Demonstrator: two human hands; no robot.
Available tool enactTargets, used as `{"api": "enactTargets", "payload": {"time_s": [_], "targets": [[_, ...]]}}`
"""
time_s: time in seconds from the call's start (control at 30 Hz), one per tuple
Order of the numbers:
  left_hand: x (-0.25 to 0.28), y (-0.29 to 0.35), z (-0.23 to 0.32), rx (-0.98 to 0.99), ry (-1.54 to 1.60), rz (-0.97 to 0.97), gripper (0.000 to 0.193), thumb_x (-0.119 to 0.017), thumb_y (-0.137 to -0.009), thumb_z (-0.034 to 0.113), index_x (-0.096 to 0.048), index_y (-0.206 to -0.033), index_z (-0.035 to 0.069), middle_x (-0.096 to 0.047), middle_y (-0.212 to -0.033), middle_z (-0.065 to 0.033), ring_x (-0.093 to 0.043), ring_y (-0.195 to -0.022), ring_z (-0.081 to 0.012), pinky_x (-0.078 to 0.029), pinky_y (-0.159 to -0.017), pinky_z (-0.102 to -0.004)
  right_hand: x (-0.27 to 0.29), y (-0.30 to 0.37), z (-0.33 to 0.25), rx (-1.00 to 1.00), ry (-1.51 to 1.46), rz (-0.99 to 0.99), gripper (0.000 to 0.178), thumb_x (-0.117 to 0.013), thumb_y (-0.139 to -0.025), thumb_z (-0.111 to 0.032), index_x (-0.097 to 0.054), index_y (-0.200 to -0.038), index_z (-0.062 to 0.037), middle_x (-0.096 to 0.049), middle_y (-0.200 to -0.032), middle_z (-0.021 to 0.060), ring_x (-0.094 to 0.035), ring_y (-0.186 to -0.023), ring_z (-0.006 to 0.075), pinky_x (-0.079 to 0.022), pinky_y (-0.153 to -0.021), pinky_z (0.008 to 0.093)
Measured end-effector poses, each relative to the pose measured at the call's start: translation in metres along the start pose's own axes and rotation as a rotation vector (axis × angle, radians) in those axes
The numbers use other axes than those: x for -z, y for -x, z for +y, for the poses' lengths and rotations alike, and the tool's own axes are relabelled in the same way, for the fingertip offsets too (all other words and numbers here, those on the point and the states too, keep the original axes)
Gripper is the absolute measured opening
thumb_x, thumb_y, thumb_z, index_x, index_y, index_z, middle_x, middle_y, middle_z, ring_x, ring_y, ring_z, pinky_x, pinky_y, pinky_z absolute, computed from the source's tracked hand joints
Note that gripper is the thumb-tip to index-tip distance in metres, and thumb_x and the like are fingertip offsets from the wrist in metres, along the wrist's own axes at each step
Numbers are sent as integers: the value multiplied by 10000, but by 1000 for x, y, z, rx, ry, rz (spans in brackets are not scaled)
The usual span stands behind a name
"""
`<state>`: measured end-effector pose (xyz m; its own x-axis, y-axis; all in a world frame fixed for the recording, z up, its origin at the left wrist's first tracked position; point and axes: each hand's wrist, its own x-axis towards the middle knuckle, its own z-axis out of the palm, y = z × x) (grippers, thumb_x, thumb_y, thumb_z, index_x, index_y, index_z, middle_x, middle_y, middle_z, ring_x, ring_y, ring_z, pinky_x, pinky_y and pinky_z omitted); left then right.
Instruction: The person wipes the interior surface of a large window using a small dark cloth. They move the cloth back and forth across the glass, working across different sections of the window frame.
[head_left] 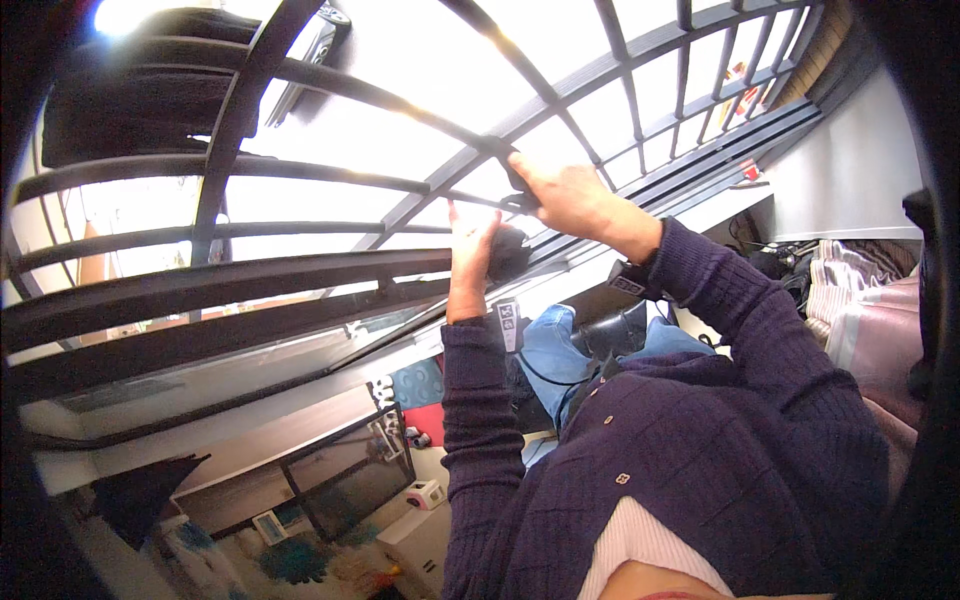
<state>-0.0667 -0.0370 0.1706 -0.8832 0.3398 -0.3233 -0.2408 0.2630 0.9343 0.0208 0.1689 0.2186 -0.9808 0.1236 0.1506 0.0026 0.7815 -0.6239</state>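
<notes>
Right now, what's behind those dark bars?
Behind the bars, a big dark shape shows at upper left. The bars cover strips of it, hiding those parts; glare washes out much else.

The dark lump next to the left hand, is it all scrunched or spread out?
Scrunched up, it seems: the dark lump shows as a small, rounded bundle beside the left hand, with no wide, flat part showing.

Window bars are dark charcoal; bunched cloth mid-frame is black. Hanging fabric, upper left: black. Cardigan, lower right: dark purple-navy, ribbed. Shirt has pale pink stripes. Jeans, centre: light blue. Small cup, right: red.
</notes>
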Motion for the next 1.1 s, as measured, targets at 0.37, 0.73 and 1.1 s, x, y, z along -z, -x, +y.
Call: {"api": "enactTargets", "payload": {"time_s": [0.37, 0.73, 1.1], "targets": [[3, -8, -12, -110, 5, -42, 448, -689, -891, 209, -413, -1178, 2, -724, -829, -59, -638, -901, -140, -357, -954, -311, -12, -38, -36, 177, 242, 10, 483, -547, -917, -123, -443, -1355, 53, -701, -806, 189, -719, -733, 309, -575, -636, 403], [0, -2, -2, -55, 77, -106, 1041, -652, -921, 96, 213, -1495, 15, -720, -843, -132, -693, -733, -171, -547, -710, -280, 4, -28, -44, 82, 371, -203, 656, -762, -813, -273, -444, -1312, 11, -710, -813, 140, -733, -784, 262, -576, -676, 370], [-7, 8, -1, 19, 75, -21, 1013, -679, -914, 161, 103, -1556, 104, -709, -851, -124, -659, -820, -147, -465, -820, -258, 28, 5, -15, 108, 338, -129, 527, -559, -867, -56, -443, -1377, 9, -686, -720, 144, -714, -661, 283, -566, -594, 384]]}}
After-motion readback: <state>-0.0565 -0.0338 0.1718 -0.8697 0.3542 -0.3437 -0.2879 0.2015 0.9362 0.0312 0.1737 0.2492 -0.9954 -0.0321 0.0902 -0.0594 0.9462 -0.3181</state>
